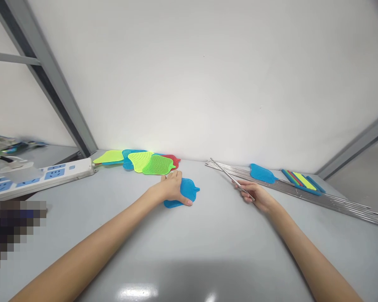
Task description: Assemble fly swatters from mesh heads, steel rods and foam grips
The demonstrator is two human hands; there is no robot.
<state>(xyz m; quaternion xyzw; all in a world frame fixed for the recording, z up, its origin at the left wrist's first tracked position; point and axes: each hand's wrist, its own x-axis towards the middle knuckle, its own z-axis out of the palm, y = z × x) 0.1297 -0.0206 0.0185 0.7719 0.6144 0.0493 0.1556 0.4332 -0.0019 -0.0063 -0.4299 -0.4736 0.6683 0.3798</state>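
A blue, perforated, paddle-shaped plastic swatter head lies on the grey worktop near the centre of the head view, its narrow stem pointing right. From where I stand, the left hand is laid across it, thumb along the lower edge; I can't tell whether it grips or merely rests there. Right of centre, the right hand pinches a thin, silvery metal rod near its lower end; the rod slants toward the upper left, apart from the swatter head. A bundle of similar rods stretches to the right edge.

I'd judge this the gathering step: one piece each, not yet joined. The next move seems to call for a secure hold and lining rod and stem up.
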